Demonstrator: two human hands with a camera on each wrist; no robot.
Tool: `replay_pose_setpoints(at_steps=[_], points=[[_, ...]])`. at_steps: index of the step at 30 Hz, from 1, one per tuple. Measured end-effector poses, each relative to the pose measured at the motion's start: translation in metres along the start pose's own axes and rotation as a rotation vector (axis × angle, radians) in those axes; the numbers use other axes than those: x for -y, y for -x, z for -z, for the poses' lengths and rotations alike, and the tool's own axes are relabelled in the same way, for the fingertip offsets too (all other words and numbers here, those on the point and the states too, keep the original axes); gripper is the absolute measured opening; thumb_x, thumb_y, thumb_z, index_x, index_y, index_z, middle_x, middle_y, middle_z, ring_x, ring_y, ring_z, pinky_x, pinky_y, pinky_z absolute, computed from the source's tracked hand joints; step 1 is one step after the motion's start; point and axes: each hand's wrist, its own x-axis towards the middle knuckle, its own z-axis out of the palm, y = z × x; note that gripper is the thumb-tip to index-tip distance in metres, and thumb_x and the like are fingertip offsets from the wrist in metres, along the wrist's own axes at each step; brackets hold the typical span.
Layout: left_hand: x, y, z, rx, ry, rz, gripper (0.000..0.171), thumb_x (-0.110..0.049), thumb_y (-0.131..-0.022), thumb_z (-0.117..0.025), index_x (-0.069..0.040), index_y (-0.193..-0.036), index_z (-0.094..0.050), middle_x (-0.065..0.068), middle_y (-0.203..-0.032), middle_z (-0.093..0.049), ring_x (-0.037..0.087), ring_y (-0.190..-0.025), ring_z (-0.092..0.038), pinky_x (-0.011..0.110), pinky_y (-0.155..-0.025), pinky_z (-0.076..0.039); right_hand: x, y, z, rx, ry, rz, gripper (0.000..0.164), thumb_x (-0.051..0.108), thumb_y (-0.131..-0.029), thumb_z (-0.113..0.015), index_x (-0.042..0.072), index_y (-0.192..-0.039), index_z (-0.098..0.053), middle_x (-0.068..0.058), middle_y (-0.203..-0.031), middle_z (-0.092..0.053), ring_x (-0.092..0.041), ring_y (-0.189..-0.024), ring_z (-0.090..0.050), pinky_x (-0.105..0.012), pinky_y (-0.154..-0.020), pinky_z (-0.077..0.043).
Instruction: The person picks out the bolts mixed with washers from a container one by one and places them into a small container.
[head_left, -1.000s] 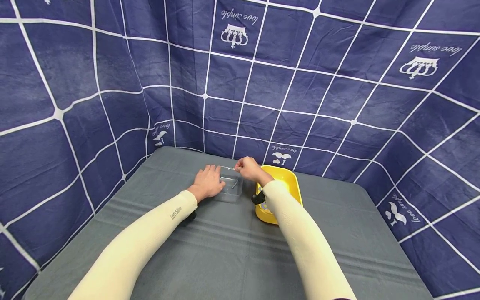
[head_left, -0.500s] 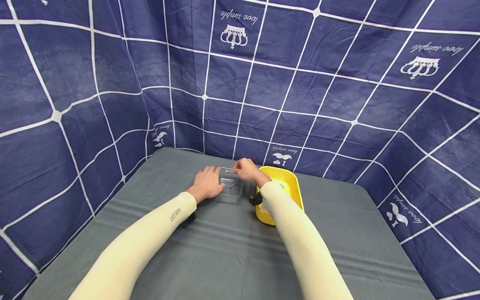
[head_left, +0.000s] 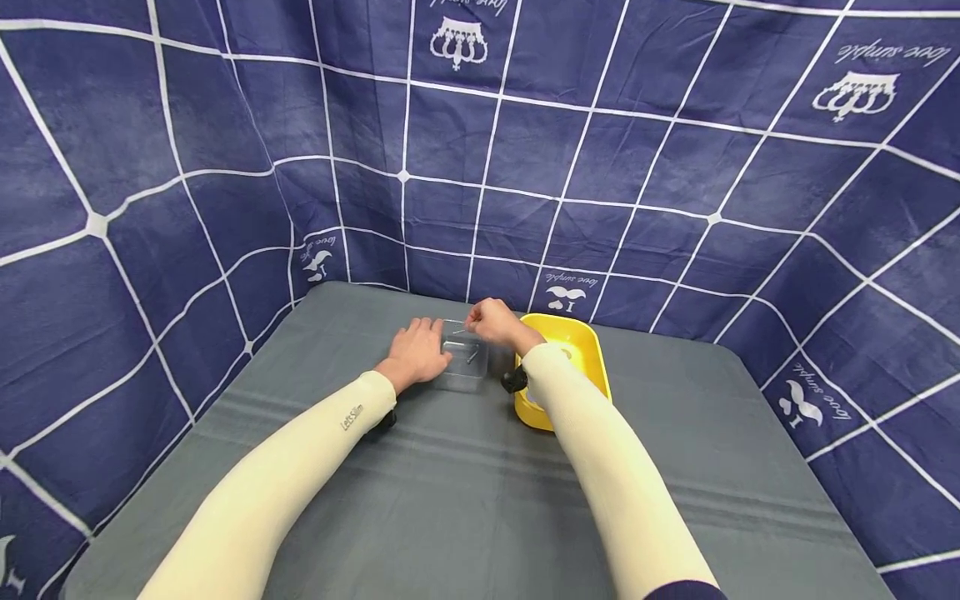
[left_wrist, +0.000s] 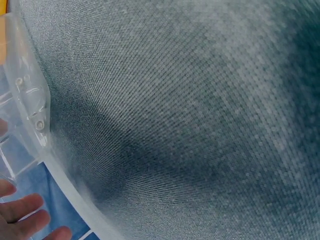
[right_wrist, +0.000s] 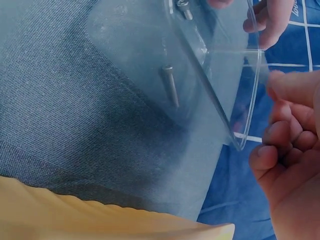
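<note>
A clear plastic container (head_left: 463,372) stands on the grey cloth-covered table. My left hand (head_left: 418,350) holds its left far corner, with the thumb on the near side and fingers bent over the far wall. Inside lie metal screws (right_wrist: 170,86), one seen whole in the right wrist view and another higher up (right_wrist: 184,9). Above the container's far right edge, my right hand (head_left: 495,322) pinches a thin silvery screw (head_left: 459,332) between thumb and finger. In the right wrist view, the curled fingers of that hand largely hide the screw.
A yellow tray (head_left: 600,367) stands just right of the container, under my right forearm. Behind the table (head_left: 450,483) hangs a blue curtain (head_left: 600,167) with white lines.
My head view has tilted slightly. The right hand stays near the container's far edge, and the pinched screw has turned from nearly level to a slight slant. The left hand keeps its place.
</note>
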Motion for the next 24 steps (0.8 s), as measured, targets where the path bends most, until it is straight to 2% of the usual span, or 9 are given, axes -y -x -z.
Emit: replay_pose_setpoints(at_steps=[4,9,20,24], points=[[-0.002,-0.003,0.005,0.007,0.000,-0.003,0.071,-0.043,-0.095,-0.060,-0.003,-0.151,-0.040,0.020,-0.146,-0.049,0.036,-0.139,-0.042,0.057,-0.110,-0.037,-0.001,-0.001,0.003,0.005,0.028,-0.008,0.012,0.015,-0.090,-0.069,0.007,-0.090,-0.078,-0.002,-0.084,-0.074,-0.013,-0.076,-0.058,-0.025,-0.073,-0.047],[-0.002,-0.002,0.008,0.031,-0.017,-0.004,0.072,-0.043,-0.095,-0.060,-0.002,-0.150,-0.040,0.020,-0.146,-0.048,0.036,-0.139,-0.042,0.057,-0.110,-0.037,-0.005,0.002,0.004,0.017,0.000,-0.005,0.012,0.015,-0.091,-0.069,0.006,-0.091,-0.077,-0.003,-0.086,-0.075,-0.015,-0.079,-0.061,-0.027,-0.074,-0.049],[-0.003,-0.008,0.013,-0.006,-0.066,-0.047,0.068,-0.045,-0.094,-0.060,0.000,-0.142,-0.047,0.020,-0.140,-0.052,0.035,-0.134,-0.046,0.056,-0.106,-0.040,-0.019,0.008,0.015,-0.032,-0.025,0.009,0.013,0.014,-0.088,-0.070,0.005,-0.095,-0.076,-0.006,-0.090,-0.076,-0.018,-0.082,-0.065,-0.031,-0.079,-0.052],[-0.005,-0.007,0.012,-0.015,-0.070,-0.048,0.067,-0.047,-0.094,-0.060,0.000,-0.141,-0.048,0.019,-0.138,-0.052,0.035,-0.133,-0.046,0.055,-0.106,-0.041,-0.022,0.012,0.017,-0.024,-0.033,0.001,0.014,0.015,-0.089,-0.070,0.004,-0.097,-0.075,-0.007,-0.092,-0.076,-0.019,-0.083,-0.066,-0.031,-0.079,-0.051]])
